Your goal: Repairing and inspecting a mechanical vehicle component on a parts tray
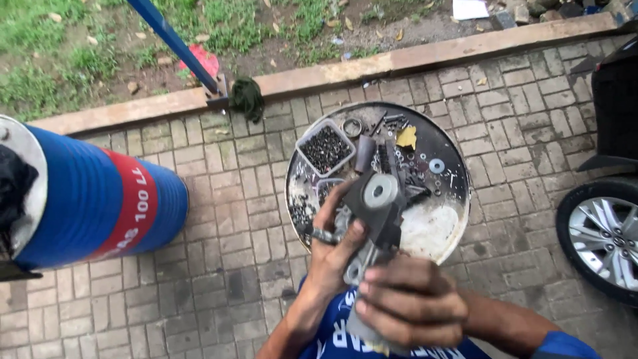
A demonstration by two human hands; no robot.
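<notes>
A grey metal part point(373, 211), cast and angular with a round bushed eye at its upper end and a long lower body, is held upright above the near edge of a round tray, between the person's two hands. The left hand point(335, 249) grasps it from the side, thumb pressed on the metal and fingers curled behind, with a small ribbed steel piece point(323, 235) pinched against the palm. The right hand point(409, 302) is clenched around the lower end of the part, knuckles upward.

Beneath lies the round metal tray point(444, 226), blackened and greasy with a pale worn patch at its near side. On it sit one clear plastic tub point(325, 147) filled with small dark screws, one flat steel washer point(436, 165), one metal ring point(352, 127), a yellow scrap point(407, 137) and loose dark bolts too many and too small to count.

The ground is grey brick paving point(219, 219), edged by a concrete kerb point(372, 66) with grass and dirt beyond. One blue drum point(100, 199) with a red band lies to the left, one blue pole point(176, 43) slants to the kerb, and one car wheel point(601, 236) shows at right.
</notes>
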